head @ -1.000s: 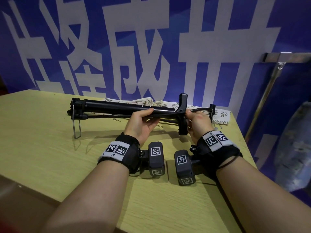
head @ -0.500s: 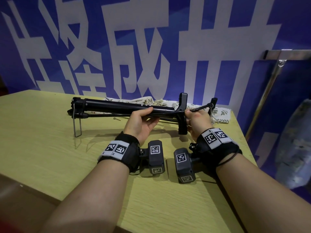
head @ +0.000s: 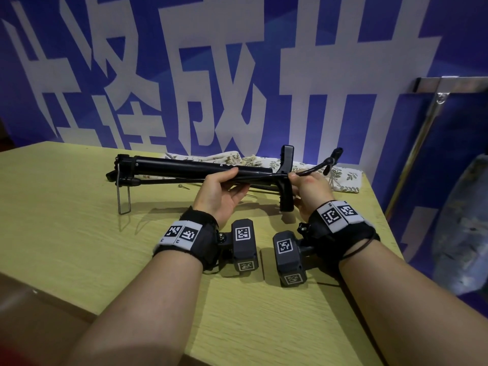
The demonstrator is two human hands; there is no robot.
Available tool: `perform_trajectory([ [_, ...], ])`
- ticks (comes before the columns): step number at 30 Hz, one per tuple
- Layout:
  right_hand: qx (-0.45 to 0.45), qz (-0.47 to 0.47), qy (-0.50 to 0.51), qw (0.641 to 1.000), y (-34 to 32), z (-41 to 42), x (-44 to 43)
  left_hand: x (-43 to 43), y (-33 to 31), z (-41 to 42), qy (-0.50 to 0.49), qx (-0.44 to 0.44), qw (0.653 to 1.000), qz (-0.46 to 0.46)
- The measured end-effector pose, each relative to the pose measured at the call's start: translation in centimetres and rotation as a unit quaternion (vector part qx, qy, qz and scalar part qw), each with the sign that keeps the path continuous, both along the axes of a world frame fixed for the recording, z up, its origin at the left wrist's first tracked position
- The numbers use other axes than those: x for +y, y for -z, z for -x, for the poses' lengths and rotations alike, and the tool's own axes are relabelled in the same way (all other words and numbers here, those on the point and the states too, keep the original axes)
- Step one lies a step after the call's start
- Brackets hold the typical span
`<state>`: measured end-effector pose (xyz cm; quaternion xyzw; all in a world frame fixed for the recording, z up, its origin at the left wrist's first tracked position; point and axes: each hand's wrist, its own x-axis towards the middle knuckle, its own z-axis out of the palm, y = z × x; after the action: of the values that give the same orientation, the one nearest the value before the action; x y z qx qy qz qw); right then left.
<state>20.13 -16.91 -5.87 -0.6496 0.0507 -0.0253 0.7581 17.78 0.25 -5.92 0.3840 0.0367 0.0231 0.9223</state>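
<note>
item: black floor pump (head: 184, 167), centre of frame, held just above the surface (head: 66, 233). long axis left to right, base at left, handle at right. left hand (head: 219, 192) wraps the barrel mid-length. right hand (head: 310, 192), nearer the handle, apparently pinches the hose (head: 318, 167).

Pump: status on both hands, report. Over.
Left hand grips the pump by its barrel. Right hand pinches the hose beside the handle. Pump level over table. Needle and floral cloth nearby, not blocking.
</note>
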Motion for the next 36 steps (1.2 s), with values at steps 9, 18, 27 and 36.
perform_trajectory([
  [9,0.049,-0.318,-0.049,0.945,-0.9,1.1,-1.4,1.0,-0.1,-0.3,-0.059,0.054,0.99,-0.118],
  [18,0.061,-0.358,0.015,0.932,-1.3,1.8,-0.9,2.2,0.1,0.1,-0.136,0.131,0.976,-0.108],
  [27,-0.023,-0.137,-0.124,0.982,-1.4,2.7,0.0,4.6,-2.6,4.0,-0.239,0.18,0.923,-0.243],
  [36,-0.16,0.067,-0.256,0.951,-1.8,4.1,1.9,0.6,-5.9,6.8,-0.132,-0.007,0.86,-0.492],
])
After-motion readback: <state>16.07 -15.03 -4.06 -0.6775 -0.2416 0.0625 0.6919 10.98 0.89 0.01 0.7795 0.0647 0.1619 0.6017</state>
